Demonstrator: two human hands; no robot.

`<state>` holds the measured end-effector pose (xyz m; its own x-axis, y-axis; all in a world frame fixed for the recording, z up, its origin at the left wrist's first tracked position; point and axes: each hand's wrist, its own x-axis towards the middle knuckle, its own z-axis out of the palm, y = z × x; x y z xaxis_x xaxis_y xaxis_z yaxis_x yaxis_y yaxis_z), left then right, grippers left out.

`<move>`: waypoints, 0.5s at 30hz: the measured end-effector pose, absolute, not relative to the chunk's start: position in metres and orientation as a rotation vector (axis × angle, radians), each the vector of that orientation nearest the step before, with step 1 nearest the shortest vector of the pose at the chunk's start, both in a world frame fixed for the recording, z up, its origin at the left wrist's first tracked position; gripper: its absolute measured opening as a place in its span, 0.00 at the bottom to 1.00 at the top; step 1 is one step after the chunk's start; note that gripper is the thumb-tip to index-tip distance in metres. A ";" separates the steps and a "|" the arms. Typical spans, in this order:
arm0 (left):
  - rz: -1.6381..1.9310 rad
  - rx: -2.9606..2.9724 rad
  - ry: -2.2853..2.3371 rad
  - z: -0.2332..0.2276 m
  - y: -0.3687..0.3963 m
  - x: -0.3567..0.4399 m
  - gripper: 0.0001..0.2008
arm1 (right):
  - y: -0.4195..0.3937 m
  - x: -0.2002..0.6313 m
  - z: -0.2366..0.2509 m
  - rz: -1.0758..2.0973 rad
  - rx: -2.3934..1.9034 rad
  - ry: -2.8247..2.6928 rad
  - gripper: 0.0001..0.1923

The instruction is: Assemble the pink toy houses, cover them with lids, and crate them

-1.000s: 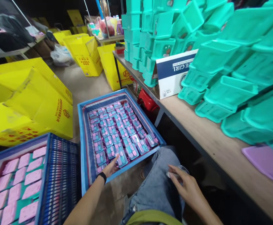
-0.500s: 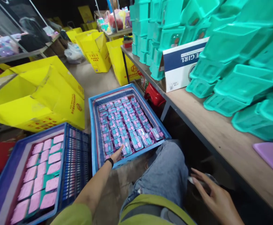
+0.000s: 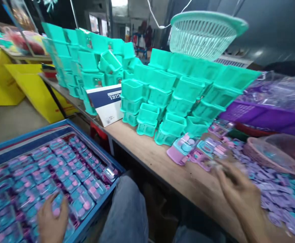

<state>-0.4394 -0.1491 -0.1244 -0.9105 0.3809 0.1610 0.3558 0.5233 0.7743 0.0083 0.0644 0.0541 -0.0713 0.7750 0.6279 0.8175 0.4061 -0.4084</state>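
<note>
My left hand (image 3: 52,217) rests over a clear-lidded box in the blue crate (image 3: 86,224), thumb and fingers apart and curved about its pink and teal pieces. Rows of similar pink, teal and purple boxes (image 3: 80,202) fill the crate. My right hand (image 3: 238,192) is over the wooden table, blurred by motion, its fingers closed on something small and whitish that I cannot make out. Just beyond those fingers stand a lilac and teal toy box (image 3: 182,148) and a second one with a clear cover (image 3: 209,148).
Stacked teal bins (image 3: 172,126) line the table (image 3: 147,155), with a white and blue carton (image 3: 107,106) among them. Loose purple and teal pieces (image 3: 273,192) lie at right by a pink basket (image 3: 271,158). A pale green basket (image 3: 205,33) sits above the bins. Yellow boxes (image 3: 0,81) stand at left.
My view has turned right toward the table. My right hand has risen from beside my leg to above the tabletop. The left hand stays at the boxes in the crate.
</note>
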 end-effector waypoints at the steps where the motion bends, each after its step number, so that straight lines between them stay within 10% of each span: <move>1: 1.473 0.769 2.624 -0.114 -0.128 -0.427 0.23 | 0.086 0.025 0.063 -0.178 -1.383 -1.828 0.26; 5: 1.657 1.058 1.982 -0.057 -0.034 -0.358 0.26 | 0.156 0.067 0.071 0.049 -1.509 -1.919 0.47; 15: 1.308 1.351 1.381 0.020 0.117 -0.220 0.24 | 0.098 0.053 0.051 0.201 -1.927 -1.717 0.59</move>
